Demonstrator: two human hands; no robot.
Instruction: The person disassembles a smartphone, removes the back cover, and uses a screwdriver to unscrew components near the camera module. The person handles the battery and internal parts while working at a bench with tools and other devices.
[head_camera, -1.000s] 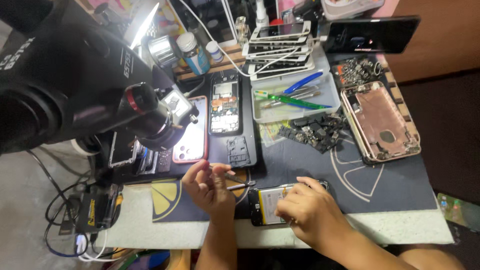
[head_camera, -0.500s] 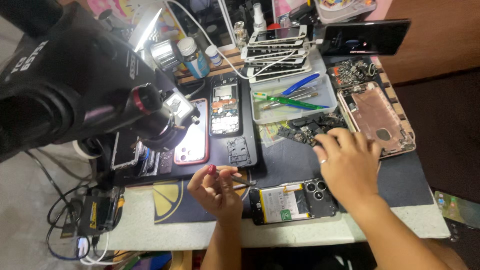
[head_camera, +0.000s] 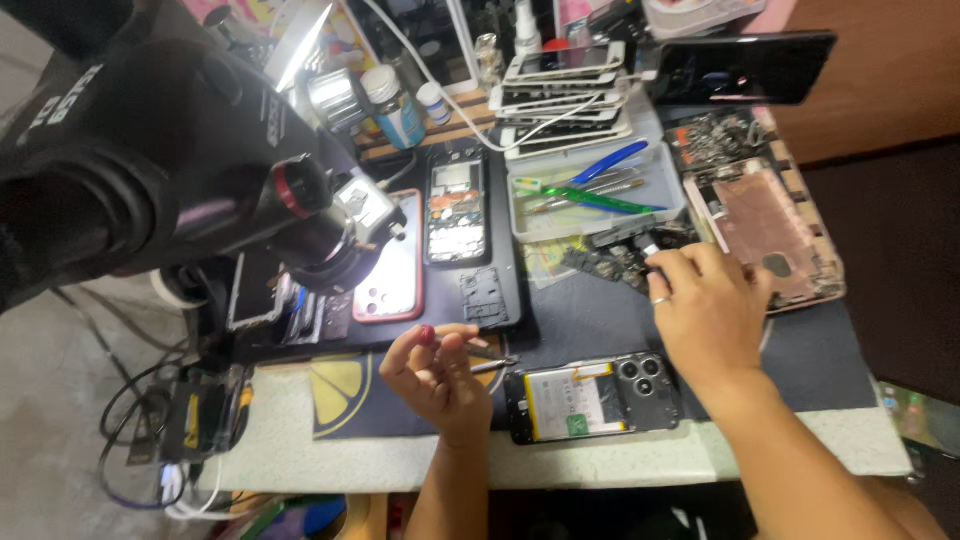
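My left hand (head_camera: 437, 368) is closed around a thin metal tool, likely tweezers (head_camera: 490, 363), whose tip points right toward an opened black phone (head_camera: 593, 396) lying face down with its battery and camera cluster exposed. My right hand (head_camera: 706, 308) reaches forward over a pile of small dark phone parts (head_camera: 620, 258), fingers bent onto them; whether it grips one I cannot tell. A rose-gold phone shell (head_camera: 768, 230) lies just right of that hand.
A big black microscope (head_camera: 170, 170) overhangs the left of the dark work mat (head_camera: 590, 320). Beyond lie an opened phone (head_camera: 456, 208), a pink phone back (head_camera: 392, 280), a white tray of tools (head_camera: 590, 190), stacked screens (head_camera: 565, 95), bottles (head_camera: 392, 105) and cables (head_camera: 150, 440).
My right hand left the opened black phone near the front edge and moved forward and right to the pile of small parts. My left hand stayed put with its tool.
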